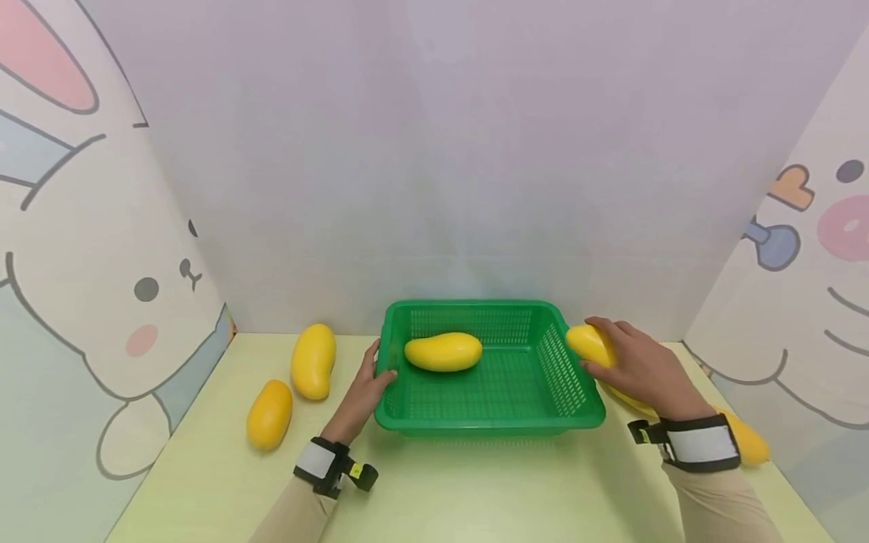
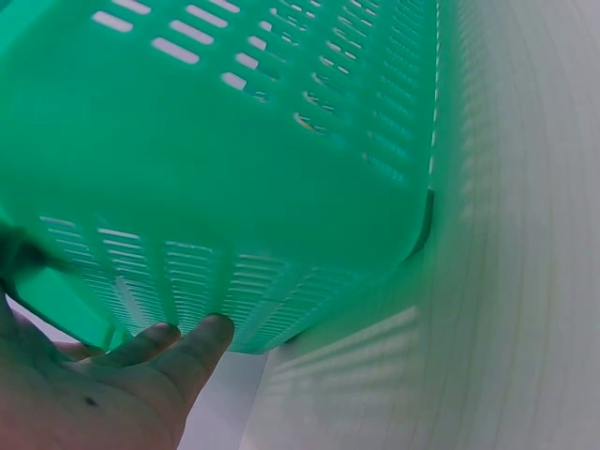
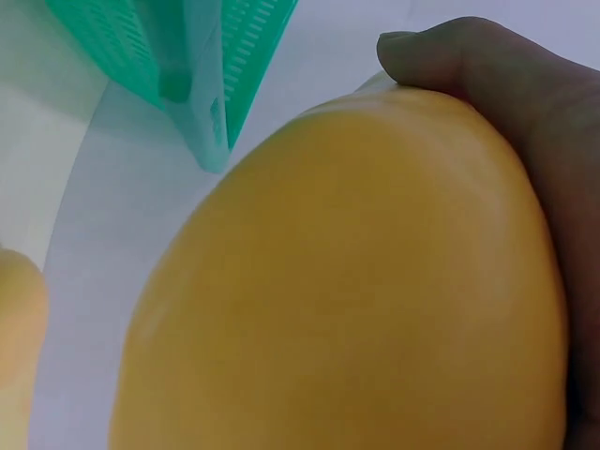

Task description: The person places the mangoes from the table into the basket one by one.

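Observation:
A green plastic basket (image 1: 502, 396) with slotted sides stands on the table, one yellow mango (image 1: 443, 352) lying at its back left. My left hand (image 1: 362, 394) grips the basket's left rim, thumb over the edge; in the left wrist view its fingers (image 2: 202, 347) lie along the outside wall. Beside the right rim, my right hand (image 1: 641, 367) holds another yellow mango (image 1: 589, 344) above the table. That held mango fills much of the right wrist view, with the thumb (image 3: 450, 56) wrapped over its top.
Two mangoes, one at the back (image 1: 314, 362) and one nearer (image 1: 269, 415), lie left of the basket. On the right, one mango (image 1: 627, 400) is partly hidden under my right hand and another mango (image 1: 747, 439) behind the wrist strap. Printed walls (image 1: 475, 188) enclose the table.

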### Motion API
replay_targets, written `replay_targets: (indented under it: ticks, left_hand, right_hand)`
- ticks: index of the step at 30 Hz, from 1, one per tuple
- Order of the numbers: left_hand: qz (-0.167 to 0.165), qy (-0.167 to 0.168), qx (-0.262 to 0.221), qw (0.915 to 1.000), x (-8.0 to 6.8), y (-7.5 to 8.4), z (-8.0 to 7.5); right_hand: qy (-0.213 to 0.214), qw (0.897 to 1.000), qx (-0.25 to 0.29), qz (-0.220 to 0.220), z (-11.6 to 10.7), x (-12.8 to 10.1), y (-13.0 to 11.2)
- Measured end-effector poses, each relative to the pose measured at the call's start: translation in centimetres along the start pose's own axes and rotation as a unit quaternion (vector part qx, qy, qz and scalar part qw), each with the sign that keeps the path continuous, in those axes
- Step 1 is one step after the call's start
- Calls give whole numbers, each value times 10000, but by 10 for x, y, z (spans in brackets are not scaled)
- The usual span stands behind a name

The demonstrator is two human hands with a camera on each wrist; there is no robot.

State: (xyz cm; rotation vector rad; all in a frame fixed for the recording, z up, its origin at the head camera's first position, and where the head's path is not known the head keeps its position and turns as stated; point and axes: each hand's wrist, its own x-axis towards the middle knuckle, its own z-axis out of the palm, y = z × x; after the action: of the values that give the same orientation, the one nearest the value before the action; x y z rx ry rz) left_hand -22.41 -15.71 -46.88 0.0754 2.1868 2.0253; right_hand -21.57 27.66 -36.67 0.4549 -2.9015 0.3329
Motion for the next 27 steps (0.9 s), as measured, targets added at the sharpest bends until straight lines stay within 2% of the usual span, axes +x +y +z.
replay_targets:
  ticks: [11, 21, 27]
  left_hand:
    - [11, 7, 11, 10000, -1, -3, 0]
    - [33, 48, 94, 9999, 1, 2, -1]
    - [13, 14, 52, 10000, 1, -1, 1]
  right_hand:
    - [-113, 9994, 222, -248, 5, 15, -18]
    - [-115, 9981, 264, -538, 5, 32, -28]
    - [-337, 9968, 282, -668, 11, 44, -31]
